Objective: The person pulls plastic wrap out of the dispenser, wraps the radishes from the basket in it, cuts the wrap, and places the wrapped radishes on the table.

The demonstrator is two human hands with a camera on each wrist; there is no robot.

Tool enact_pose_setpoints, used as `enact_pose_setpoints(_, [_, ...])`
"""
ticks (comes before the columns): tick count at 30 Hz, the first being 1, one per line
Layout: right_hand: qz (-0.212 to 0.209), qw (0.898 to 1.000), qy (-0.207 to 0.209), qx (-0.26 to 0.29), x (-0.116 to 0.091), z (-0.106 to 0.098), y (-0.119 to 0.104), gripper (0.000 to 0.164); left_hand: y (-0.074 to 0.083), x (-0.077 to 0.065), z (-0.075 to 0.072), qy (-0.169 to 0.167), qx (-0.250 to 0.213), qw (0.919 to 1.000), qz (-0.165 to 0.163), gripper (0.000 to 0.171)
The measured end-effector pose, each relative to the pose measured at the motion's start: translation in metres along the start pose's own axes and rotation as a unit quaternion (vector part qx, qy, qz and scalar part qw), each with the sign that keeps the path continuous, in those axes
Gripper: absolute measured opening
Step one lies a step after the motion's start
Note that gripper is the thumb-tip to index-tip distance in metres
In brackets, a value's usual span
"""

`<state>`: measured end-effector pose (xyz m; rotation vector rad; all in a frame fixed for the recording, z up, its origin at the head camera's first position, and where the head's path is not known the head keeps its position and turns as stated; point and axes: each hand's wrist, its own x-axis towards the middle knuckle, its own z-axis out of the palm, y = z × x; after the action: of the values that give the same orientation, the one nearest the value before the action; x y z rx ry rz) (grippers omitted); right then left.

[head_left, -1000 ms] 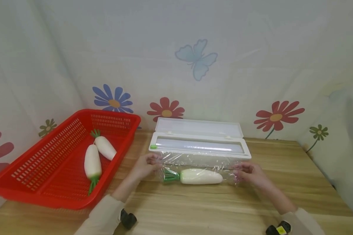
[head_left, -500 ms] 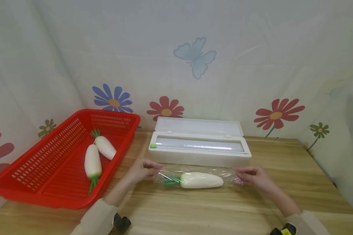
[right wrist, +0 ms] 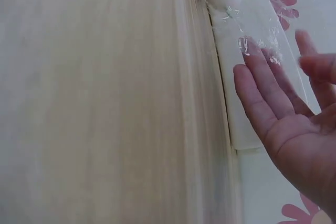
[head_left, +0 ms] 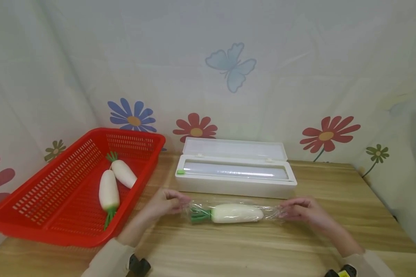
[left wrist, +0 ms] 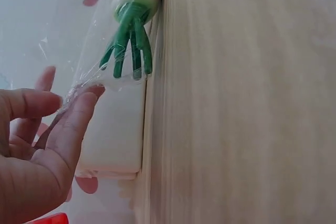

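Note:
A white radish [head_left: 237, 213] with green stems [head_left: 200, 214] lies sideways at the middle of the table, wrapped in clear plastic wrap [head_left: 270, 212]. At the stem end, my left hand [head_left: 171, 201] pinches the wrap's loose edge; the left wrist view has the film [left wrist: 79, 85] running between thumb and fingers. Beyond the root tip, my right hand [head_left: 303, 209] touches the other end of the film. Its fingers are fairly straight in the right wrist view, with crinkled film [right wrist: 247, 45] at the fingertips and the thumb apart from them.
Just behind the radish stands a white cling film dispenser [head_left: 235, 187], lid [head_left: 234, 149] raised, with a green slider [head_left: 181, 172] at its left. A red basket [head_left: 72, 240] on the left holds two more white radishes [head_left: 109, 190]. A flowered cloth hangs behind.
The film that stretched to the dispenser's front now gathers around the radish. The radish and both hands have shifted slightly toward me, and the right fingers have loosened.

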<state>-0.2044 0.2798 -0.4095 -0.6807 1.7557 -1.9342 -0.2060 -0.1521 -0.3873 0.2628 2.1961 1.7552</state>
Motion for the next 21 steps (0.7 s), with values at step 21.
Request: enact_pose_setpoints(21, [0.055, 0.978, 0.076, -0.185, 0.002, 0.015, -0.002, 0.06, 0.0, -0.005, 0.003, -0.01, 0.099, 0.9942, 0.043, 0.044])
